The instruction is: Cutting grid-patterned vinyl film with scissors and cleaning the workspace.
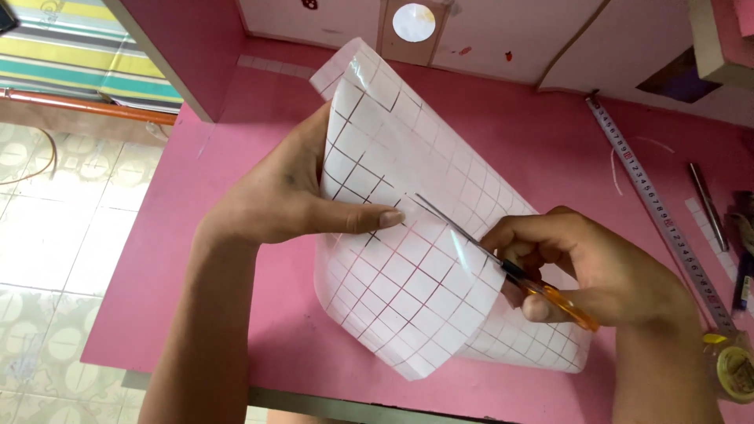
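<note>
Two hands at work over the pink table, toward its near edge. Left hand pinching the curled grid sheet, thumb flat on the glossy face, fingers hidden behind. Right hand closed through the orange handles of the scissors, blades parted slightly and biting into the sheet along a printed line. Best kept taut between thumb and blades, so the slippery film does not fold into the cut. Worth following one grid line, blades square to the sheet, left thumb clear of the tips. Measuring tape along the right edge, tape roll at the near right corner, well apart.
</note>
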